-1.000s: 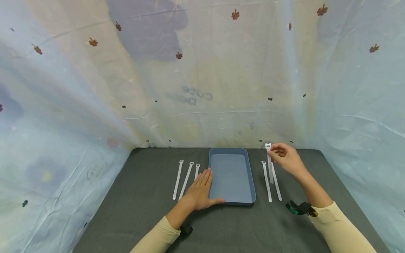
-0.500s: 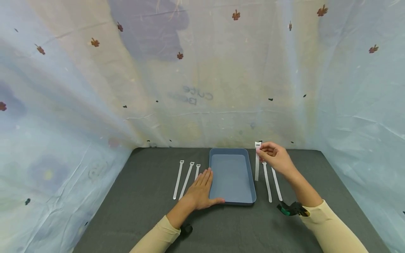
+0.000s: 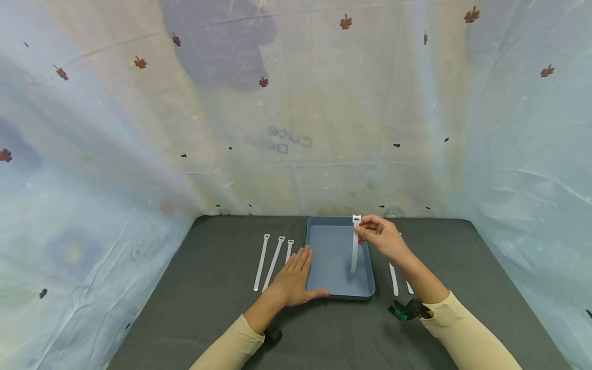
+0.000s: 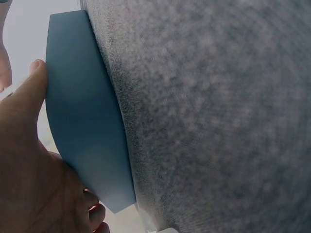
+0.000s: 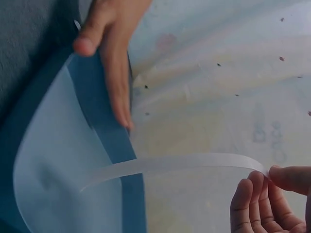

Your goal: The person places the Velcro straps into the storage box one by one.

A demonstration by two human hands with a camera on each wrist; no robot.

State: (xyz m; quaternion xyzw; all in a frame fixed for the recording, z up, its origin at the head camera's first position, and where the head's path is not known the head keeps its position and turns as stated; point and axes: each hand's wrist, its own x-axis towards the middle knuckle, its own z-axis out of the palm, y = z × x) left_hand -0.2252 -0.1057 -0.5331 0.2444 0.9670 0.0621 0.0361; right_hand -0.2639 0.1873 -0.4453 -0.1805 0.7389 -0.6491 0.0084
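We see the white strap (image 3: 354, 252) hanging over the blue tray (image 3: 330, 262), at one o'clock from its middle; whether its tip touches down, we cannot tell. At two o'clock the right hand (image 3: 383, 239) pinches it just below the slotted end. At eight, the left hand (image 3: 292, 283) rests straight-fingered against the tray, gripping nothing. We judge progress partial: one strap lifted, not yet released; three straps (image 3: 261, 263) at nine and two straps (image 3: 394, 281) at four lie unheld on dark cloth (image 3: 351, 331).
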